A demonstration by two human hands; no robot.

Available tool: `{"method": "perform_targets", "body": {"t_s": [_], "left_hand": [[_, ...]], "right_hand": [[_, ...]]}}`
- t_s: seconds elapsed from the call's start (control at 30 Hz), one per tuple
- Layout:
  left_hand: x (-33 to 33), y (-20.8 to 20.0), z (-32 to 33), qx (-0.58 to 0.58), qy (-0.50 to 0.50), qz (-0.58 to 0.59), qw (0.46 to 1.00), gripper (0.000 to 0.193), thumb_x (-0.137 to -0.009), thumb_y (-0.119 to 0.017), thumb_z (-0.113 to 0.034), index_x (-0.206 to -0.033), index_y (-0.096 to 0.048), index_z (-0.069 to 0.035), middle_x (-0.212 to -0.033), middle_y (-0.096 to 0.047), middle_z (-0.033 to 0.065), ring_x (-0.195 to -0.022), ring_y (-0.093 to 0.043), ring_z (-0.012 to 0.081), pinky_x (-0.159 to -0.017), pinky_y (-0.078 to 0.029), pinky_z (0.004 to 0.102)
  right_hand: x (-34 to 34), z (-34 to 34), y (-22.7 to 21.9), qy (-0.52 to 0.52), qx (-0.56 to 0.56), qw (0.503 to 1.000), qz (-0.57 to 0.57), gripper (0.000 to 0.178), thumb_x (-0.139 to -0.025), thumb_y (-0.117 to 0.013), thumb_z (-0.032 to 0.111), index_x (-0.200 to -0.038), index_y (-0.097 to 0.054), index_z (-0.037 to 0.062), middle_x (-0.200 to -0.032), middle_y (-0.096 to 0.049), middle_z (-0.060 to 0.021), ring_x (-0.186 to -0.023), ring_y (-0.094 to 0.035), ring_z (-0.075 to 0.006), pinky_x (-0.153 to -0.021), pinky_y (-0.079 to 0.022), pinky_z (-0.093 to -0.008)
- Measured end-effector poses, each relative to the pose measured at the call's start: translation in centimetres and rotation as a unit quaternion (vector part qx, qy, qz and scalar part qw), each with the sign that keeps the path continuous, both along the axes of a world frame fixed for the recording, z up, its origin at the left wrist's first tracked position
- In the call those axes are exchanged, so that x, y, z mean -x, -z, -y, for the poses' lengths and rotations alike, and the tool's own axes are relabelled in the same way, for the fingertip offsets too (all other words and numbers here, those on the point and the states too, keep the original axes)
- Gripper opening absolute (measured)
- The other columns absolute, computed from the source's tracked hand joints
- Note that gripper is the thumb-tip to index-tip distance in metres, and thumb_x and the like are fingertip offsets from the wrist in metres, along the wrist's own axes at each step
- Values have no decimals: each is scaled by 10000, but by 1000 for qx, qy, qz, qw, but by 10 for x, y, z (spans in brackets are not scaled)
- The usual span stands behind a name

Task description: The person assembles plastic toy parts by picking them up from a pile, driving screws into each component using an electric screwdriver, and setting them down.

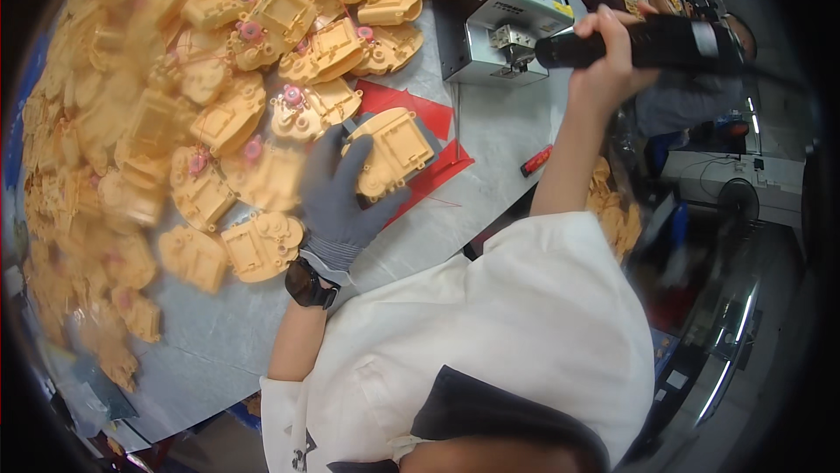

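My left hand (pixel 339 197), in a grey glove with a dark watch at the wrist, grips a yellow plastic housing (pixel 398 149). The housing lies over a red sheet (pixel 433 177) on the table, with a dark piece partly showing beneath it. Raised at the upper right, my bare right hand (pixel 608 70) is wrapped round a black electric screwdriver (pixel 669 42). The screwdriver points left, its tip at the metal outlet (pixel 510 38) of a box-shaped screw feeder (pixel 516 9). Whether a screw is on the tip is too small to tell.
A large heap of yellow housings (pixel 131 123) covers the left and far table, several bearing pink round parts (pixel 293 95). A small red and black tool (pixel 536 161) lies near the table's right edge. Another person (pixel 691 105) is beyond my right hand.
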State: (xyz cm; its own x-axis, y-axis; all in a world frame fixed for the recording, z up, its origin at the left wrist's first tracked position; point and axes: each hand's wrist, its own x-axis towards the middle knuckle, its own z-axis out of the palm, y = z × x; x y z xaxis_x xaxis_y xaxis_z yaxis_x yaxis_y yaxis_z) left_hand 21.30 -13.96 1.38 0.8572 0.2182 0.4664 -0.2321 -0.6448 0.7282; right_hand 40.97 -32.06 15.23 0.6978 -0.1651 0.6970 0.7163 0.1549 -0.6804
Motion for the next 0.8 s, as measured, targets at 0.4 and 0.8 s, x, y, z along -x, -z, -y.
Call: {"method": "perform_targets", "body": {"t_s": [0.4,0.8], "left_hand": [[3,5,0,-6,-28,-29,999,776,-612,-817,-314,-1245,-450,-57,-1255,-450,213,-1128,-476,372,-927,-420,430],[5,6,-4,-16,-35,-21,999,788,-624,-808,-354,-1255,-443,-55,-1258,-460,195,-1092,-501,356,-905,-433,425]], "right_hand": [[50,-12,25,-99,20,987,-123,437,-715,-548,-37,-1125,-398,-24,-625,-514,-76,-498,-509,-161,-529,-443,-302],[112,-49,29,-191,116,965,-135,567,-735,-487,6,-1259,-273,-25,-658,-457,-91,-501,-482,-183,-547,-454,-352]]}}
